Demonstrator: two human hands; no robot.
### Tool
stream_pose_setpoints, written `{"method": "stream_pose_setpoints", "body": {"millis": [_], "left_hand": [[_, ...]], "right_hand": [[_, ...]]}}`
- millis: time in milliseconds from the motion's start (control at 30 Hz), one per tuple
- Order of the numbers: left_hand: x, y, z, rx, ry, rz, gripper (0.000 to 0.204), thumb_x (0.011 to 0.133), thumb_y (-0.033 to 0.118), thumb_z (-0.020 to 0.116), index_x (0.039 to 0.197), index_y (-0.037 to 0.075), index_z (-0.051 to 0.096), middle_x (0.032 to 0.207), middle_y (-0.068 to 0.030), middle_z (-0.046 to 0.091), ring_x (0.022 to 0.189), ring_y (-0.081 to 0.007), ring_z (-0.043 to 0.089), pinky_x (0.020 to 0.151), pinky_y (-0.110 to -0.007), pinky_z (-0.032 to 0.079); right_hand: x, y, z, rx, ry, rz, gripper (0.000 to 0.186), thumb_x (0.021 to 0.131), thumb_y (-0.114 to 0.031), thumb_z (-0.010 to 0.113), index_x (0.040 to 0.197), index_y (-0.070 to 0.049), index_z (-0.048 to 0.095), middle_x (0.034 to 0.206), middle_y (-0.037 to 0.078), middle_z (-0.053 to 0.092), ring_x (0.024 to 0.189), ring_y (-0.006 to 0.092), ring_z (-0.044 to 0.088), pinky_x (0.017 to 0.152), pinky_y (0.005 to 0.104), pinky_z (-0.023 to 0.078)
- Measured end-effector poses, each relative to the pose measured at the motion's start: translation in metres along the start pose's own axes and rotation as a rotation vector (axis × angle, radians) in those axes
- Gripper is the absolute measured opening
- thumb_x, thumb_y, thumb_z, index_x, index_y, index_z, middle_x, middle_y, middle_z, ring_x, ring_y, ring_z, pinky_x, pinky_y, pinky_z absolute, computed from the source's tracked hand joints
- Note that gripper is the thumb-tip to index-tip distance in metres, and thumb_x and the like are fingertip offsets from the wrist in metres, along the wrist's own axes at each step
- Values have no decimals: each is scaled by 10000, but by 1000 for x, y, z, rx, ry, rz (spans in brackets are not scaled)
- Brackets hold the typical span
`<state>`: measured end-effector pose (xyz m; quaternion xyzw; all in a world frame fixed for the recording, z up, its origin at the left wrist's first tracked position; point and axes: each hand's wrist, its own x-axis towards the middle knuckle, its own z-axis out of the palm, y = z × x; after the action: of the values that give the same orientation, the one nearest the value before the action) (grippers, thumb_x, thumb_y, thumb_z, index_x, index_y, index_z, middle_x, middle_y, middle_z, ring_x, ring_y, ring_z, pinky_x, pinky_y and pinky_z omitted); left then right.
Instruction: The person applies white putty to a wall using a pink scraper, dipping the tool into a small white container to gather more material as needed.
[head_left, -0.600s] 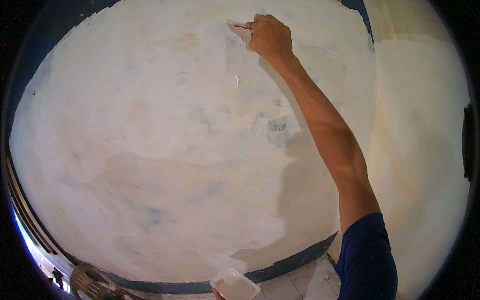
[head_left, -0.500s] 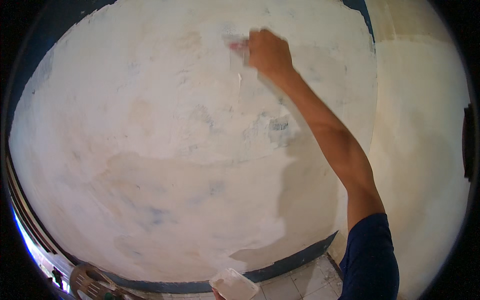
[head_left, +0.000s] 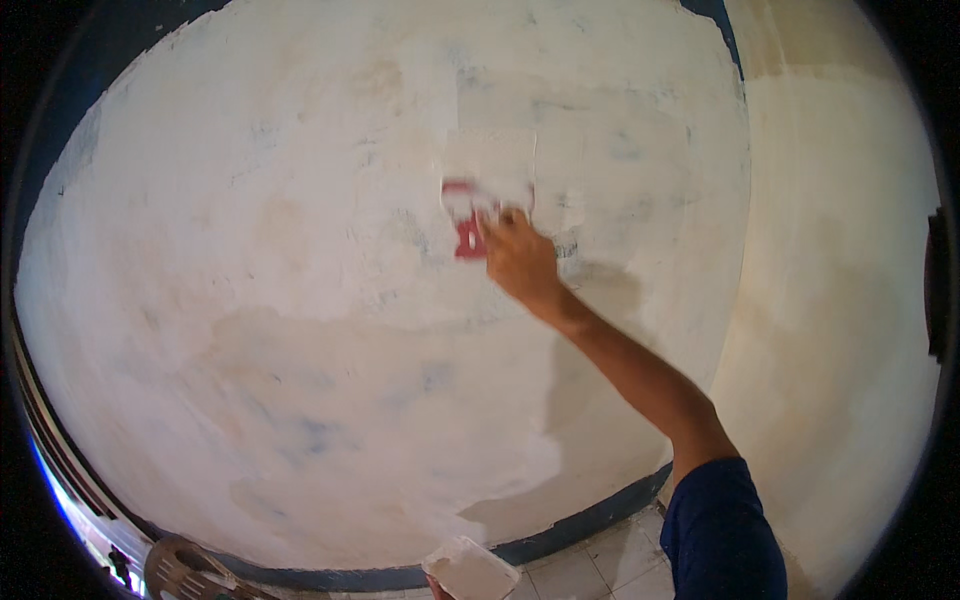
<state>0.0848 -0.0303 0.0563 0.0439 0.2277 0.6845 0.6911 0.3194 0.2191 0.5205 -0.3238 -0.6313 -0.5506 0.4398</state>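
Observation:
My right hand point(head_left: 522, 262) is closed around a red putty spreader point(head_left: 469, 240), held against the wall point(head_left: 300, 250) in front of me. The spreader's wide edge is smeared with white putty and slightly blurred. Above it lies a fresh, smooth rectangular patch of putty point(head_left: 490, 155) with a thin ridge along its right side. At the lower edge, a sliver of my left hand point(head_left: 436, 588) grips a white rectangular tub point(head_left: 472, 572) by its left side. Whitish residue coats the tub's inside; most of that hand is out of the picture.
A dark blue band point(head_left: 580, 525) runs along the wall's foot, above pale floor tiles point(head_left: 570, 578). A brown plastic chair point(head_left: 185, 570) stands at the lower left. To the right, a cream side wall point(head_left: 830, 300) meets the coated one at a corner.
My right hand has moved down the wall with the spreader, which is now turned with its wide edge upward. A smooth putty patch now shows above it. The tub has hardly moved.

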Motion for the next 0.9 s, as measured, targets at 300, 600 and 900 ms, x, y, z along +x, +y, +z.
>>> {"method": "stream_pose_setpoints", "body": {"millis": [300,600,900], "left_hand": [[-9,9,-16,-18,-177,10,651,905,639,443,1372,186,446,1370,-105,494,1219,-341,509,994,-570,428],[-10,-5,-17,-123,-324,-35,616,916,611,441,1361,186,470,1354,-100,514,1207,-338,521,980,-575,438],[-10,4,-19,-118,-315,-51,623,911,621,440,1362,192,471,1360,-97,510,1216,-340,514,985,-578,431]], "right_hand": [[43,29,-63,25,-102,160,177,761,-95,648,918,-68,725,848,63,610,871,242,603,648,357,533],[24,39,-33,-76,-176,-3,366,728,-96,612,1086,-94,687,908,16,642,950,211,587,575,370,529],[-8,17,-54,101,1,12,354,667,0,644,1012,-32,713,846,45,618,860,208,600,588,317,532]]}}
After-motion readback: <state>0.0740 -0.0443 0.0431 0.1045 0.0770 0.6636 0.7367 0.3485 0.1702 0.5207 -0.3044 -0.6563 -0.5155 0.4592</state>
